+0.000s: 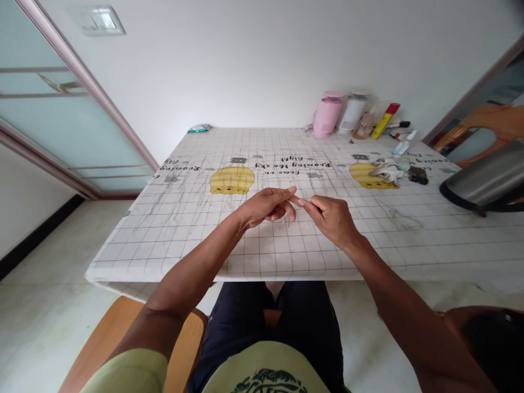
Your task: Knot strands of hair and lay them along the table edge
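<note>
Above the middle of the tablecloth, my left hand (268,206) holds its thumb against its outstretched index finger, with the other fingers curled below. My right hand (329,215) is closed in a pinch at the tip of that index finger, so the two hands touch. Just under them a thin, clear strand (283,222) glints faintly. Whether it runs into either pinch is too fine to make out. The white checked tablecloth (254,251) with yellow cartoon prints lies beneath both hands.
At the back right stand a pink cylinder device (327,115), a white one (351,113) and a yellow-red tube (385,121). A crumpled cloth (391,170), small spray bottle (404,143) and metal kettle (487,174) are on the right. A green-white packet (199,128) lies back left.
</note>
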Demonstrator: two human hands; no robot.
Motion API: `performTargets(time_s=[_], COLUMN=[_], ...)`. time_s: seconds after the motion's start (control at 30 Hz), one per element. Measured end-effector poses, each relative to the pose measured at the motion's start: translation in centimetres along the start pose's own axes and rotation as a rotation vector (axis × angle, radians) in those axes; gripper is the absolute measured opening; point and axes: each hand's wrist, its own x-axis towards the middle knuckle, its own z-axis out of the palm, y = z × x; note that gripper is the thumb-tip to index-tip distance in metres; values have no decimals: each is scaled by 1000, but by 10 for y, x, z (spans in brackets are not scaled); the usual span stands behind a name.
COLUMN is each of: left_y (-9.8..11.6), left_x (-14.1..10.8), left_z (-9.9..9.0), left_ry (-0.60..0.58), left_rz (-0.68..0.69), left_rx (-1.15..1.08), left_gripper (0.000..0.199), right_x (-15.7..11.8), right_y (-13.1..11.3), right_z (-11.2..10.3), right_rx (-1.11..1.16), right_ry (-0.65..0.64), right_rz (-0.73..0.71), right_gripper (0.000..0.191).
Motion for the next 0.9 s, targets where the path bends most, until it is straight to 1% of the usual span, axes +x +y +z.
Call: performTargets(time_s=[0.1,0.2,0.23,0.3,0.4,0.43,0.5,0.57,0.67,0.77,0.83,0.9], left_y=[6,7,6,5,5,5,5,6,10,17,23,26], left_x=[0,-1,-1,-3,-7,-8,-10,-11,-15,-19,-20,-19], left_z=[-1,-3,-4,-6,-10,-11,-14,-17,-22,-28,-33,-37], left_ry=[17,4,9,47,115,123,119,106,101,82,27,-43], left_rz=[55,56,62,95,148,157,173,191,182,136,108,86], left_rx=[107,104,96,98,141,156,182,210,273,390,478,540], left_gripper=[42,32,30,27,26,25,25,24,21,19,19,18], right_x=[-1,-2,-3,-6,-12,-14,-19,-24,-30,-32,-30,-28], right_y=[-3,-5,-6,-6,-5,-5,-5,-5,-3,-2,-1,-2], right_z=[1,1,1,2,7,9,13,16,16,11,6,0], right_rx=[99,296,410,705,1147,1253,1392,1453,1435,1330,1243,1166], right_ry=[-35,-101,-131,-182,-206,-216,-247,-283,-362,-495,-587,-644], right_rz=[98,263,311,381,431,448,487,535,643,749,794,824], right_gripper=[61,62,59,53,50,48,43,41,36,32,33,35])
